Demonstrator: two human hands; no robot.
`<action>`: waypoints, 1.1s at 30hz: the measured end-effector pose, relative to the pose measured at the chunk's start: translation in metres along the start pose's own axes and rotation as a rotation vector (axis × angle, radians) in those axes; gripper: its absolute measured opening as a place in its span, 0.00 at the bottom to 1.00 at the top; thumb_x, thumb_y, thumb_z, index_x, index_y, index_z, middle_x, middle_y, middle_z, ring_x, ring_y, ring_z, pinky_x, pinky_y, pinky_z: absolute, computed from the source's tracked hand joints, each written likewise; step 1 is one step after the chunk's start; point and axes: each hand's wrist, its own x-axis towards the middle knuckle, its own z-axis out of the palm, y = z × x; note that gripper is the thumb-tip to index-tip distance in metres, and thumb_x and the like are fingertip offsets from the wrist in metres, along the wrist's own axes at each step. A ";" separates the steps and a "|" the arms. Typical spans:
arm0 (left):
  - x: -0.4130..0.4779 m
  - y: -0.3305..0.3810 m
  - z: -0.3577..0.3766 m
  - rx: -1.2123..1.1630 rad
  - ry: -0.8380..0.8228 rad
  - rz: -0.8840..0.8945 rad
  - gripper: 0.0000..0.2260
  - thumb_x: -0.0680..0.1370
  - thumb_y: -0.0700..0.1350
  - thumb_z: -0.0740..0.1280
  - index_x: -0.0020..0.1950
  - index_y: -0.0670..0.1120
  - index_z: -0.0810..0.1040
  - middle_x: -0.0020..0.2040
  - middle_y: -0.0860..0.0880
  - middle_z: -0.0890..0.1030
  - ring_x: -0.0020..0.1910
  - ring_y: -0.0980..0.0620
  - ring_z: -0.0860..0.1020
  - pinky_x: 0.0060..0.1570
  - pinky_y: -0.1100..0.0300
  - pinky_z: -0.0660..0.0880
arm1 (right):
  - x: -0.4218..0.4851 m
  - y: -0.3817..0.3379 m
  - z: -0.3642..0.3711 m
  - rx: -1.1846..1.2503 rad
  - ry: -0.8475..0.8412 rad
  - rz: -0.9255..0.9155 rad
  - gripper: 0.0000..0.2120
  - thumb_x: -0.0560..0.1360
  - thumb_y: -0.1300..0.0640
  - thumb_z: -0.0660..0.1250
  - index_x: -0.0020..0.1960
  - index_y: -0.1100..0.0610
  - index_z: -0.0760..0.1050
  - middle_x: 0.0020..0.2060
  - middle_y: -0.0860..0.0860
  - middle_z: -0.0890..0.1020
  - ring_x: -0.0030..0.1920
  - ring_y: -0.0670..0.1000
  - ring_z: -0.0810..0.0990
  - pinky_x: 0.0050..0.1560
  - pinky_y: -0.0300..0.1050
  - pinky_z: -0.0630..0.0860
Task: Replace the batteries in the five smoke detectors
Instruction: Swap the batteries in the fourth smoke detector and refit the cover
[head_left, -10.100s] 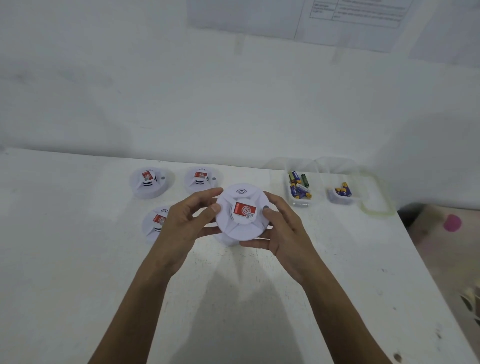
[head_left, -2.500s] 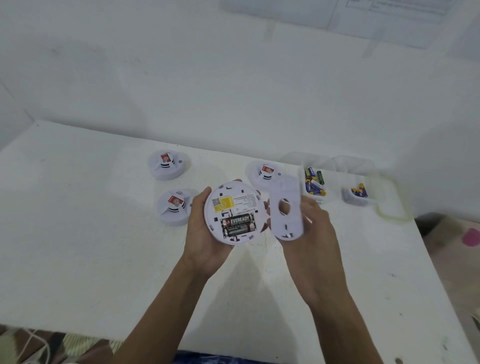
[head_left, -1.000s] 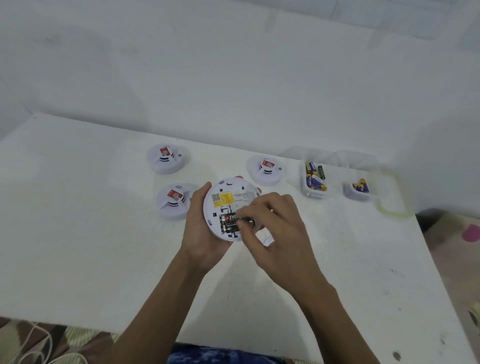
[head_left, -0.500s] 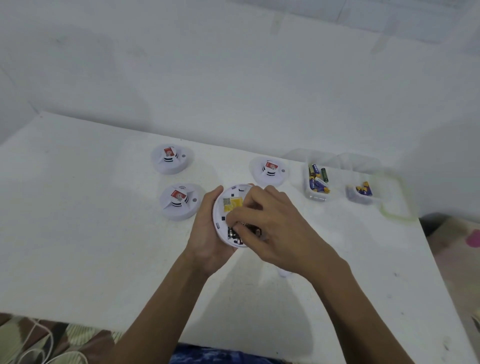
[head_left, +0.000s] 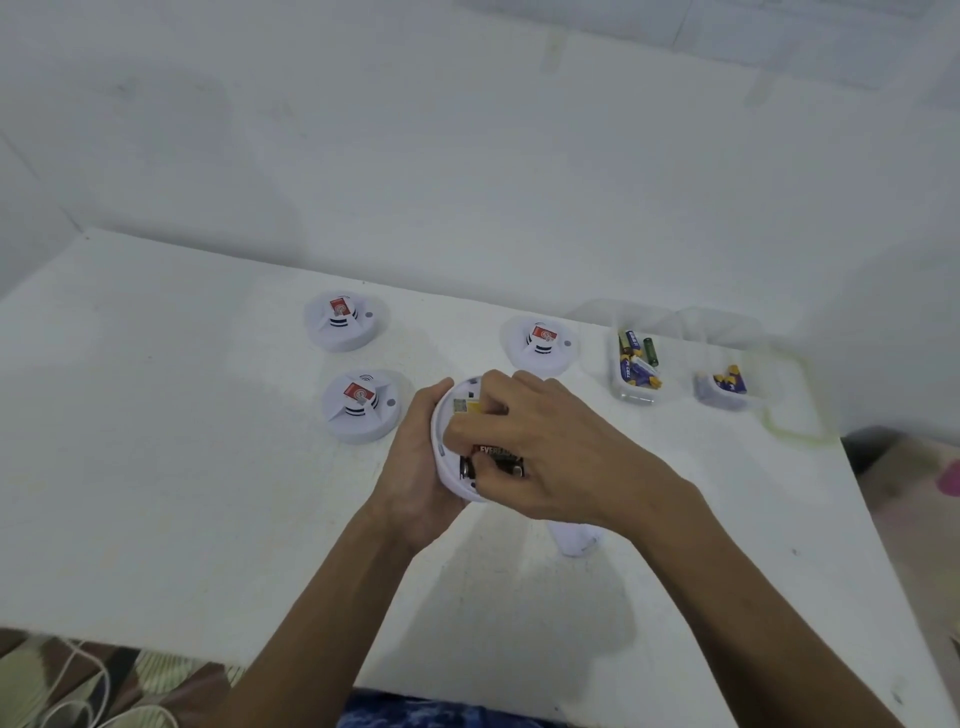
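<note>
The white table (head_left: 156, 493) bears three round white plastic smoke detectors (head_left: 343, 322) (head_left: 361, 405) (head_left: 540, 345) at upper centre, two clear plastic battery tubs (head_left: 636, 364) (head_left: 724, 387) at upper right, and a white plastic cover (head_left: 576, 540) at centre.

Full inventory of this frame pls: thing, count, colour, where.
smoke detectors: 3, white with red labels, table, far centre.
held detector: 1, white, back up, in left hand.
battery: at least 1, black, in held detector's compartment.
plastic part: 1, white, table, partly under right forearm.
containers: 2, clear, table far right, holding loose batteries.
table: 1, white.
cables: white, floor bottom left.
left hand: grips held detector.
right hand: pinches battery.
</note>
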 end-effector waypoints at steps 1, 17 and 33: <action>0.000 0.000 0.000 0.006 0.004 -0.002 0.21 0.81 0.54 0.51 0.44 0.50 0.82 0.40 0.48 0.81 0.43 0.50 0.80 0.41 0.56 0.78 | 0.000 0.000 0.001 0.011 -0.004 0.001 0.05 0.71 0.54 0.59 0.46 0.45 0.68 0.40 0.47 0.63 0.34 0.52 0.63 0.33 0.48 0.66; 0.000 0.006 0.005 -0.092 0.005 0.121 0.23 0.77 0.54 0.53 0.41 0.48 0.87 0.43 0.46 0.86 0.41 0.50 0.84 0.39 0.57 0.81 | -0.012 -0.009 0.003 0.424 0.349 0.229 0.06 0.73 0.61 0.64 0.49 0.54 0.70 0.42 0.44 0.74 0.42 0.44 0.73 0.38 0.40 0.73; 0.000 0.010 0.003 -0.097 0.000 0.240 0.22 0.75 0.56 0.54 0.53 0.50 0.84 0.56 0.45 0.83 0.55 0.44 0.81 0.51 0.49 0.80 | -0.020 -0.027 0.022 0.302 0.468 0.594 0.05 0.72 0.56 0.71 0.42 0.55 0.76 0.34 0.39 0.68 0.38 0.36 0.73 0.39 0.23 0.67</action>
